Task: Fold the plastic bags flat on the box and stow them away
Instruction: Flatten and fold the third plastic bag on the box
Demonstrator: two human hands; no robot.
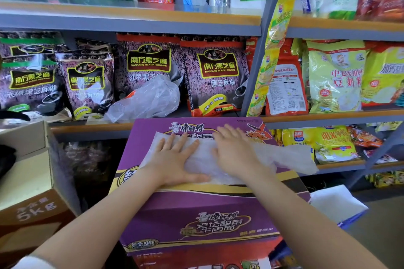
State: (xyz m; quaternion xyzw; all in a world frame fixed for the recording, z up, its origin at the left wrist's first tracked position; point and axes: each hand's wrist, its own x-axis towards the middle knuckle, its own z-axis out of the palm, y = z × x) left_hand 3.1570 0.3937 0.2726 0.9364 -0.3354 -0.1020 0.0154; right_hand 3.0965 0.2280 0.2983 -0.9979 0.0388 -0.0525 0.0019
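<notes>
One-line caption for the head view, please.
Both hands, left and right, press a plastic bag flat on a purple box before shop shelves.

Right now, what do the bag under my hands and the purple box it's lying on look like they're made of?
The flattened translucent white bag looks like thin plastic film: the box print shows faintly through it, and it is finely wrinkled. The purple printed box looks like cardboard with a slightly glossy printed coating, judging by its crisp folded edge and soft sheen. Both hands press flat on the bag.
</notes>
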